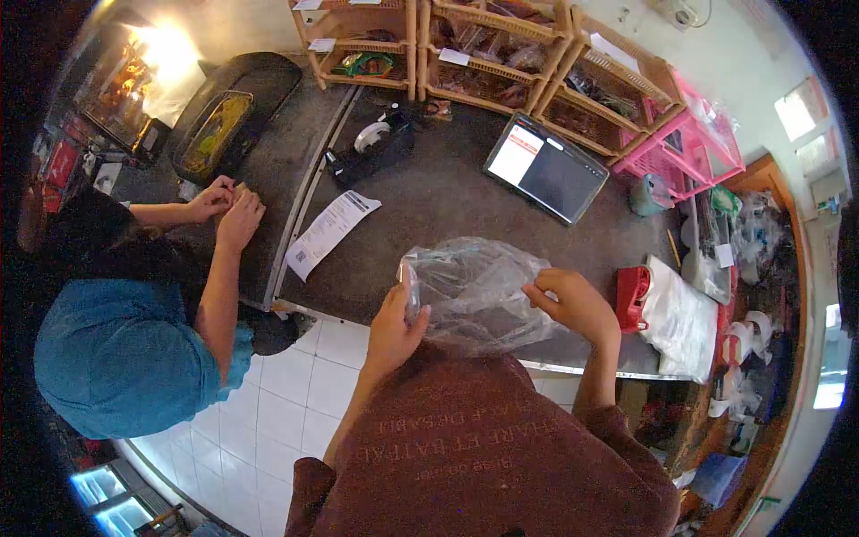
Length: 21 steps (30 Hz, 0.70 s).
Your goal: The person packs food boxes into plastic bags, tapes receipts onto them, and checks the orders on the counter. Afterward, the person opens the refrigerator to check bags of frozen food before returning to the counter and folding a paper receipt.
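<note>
Plastic bag [474, 291] spans the space between the fingers, above the near tabletop [407, 201]: the left hand [391, 331] curls partly open around one side, the right hand [577, 306] pinches the other nearly closed, probably to spread the film.

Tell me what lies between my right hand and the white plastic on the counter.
A red object lies between your right hand and the white plastic, seen in the head view.

Tan racks [422, 54] cut off above — receipt [333, 233] print too small.
</note>
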Motion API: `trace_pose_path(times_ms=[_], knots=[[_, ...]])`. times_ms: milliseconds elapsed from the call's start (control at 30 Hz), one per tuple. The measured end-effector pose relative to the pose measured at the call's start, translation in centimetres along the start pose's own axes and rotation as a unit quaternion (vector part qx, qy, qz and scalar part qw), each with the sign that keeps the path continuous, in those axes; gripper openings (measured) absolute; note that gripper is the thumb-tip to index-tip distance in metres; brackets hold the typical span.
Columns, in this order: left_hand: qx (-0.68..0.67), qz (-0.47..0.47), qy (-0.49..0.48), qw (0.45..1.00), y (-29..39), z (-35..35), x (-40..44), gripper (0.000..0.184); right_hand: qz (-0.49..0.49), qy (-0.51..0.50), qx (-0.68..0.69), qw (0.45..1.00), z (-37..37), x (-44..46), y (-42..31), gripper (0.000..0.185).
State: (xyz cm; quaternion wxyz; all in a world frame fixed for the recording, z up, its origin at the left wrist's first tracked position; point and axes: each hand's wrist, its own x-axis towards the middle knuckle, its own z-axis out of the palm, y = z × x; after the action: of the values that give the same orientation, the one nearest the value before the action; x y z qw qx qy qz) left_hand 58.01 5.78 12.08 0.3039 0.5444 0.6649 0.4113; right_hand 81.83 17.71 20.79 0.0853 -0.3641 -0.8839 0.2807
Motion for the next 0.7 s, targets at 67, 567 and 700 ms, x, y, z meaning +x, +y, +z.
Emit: trace_pose_path(times_ms=[67,567,700], knots=[[0.000,0.002,0.002,1.000,-0.1,0.0,0.0,0.057,0.003,-0.005,0.022,1.000,0.2,0.0,-0.1,0.033],[0.033,0.049,0.003,0.998,-1.1,0.2,0.0,0.044,0.039,-0.018,0.035,0.998,1.3,-0.3,-0.4,0.030],[0.028,0.035,0.009,0.999,-1.2,0.3,0.0,0.046,0.030,-0.020,0.037,0.999,1.5,-0.1,0.0,0.027]])
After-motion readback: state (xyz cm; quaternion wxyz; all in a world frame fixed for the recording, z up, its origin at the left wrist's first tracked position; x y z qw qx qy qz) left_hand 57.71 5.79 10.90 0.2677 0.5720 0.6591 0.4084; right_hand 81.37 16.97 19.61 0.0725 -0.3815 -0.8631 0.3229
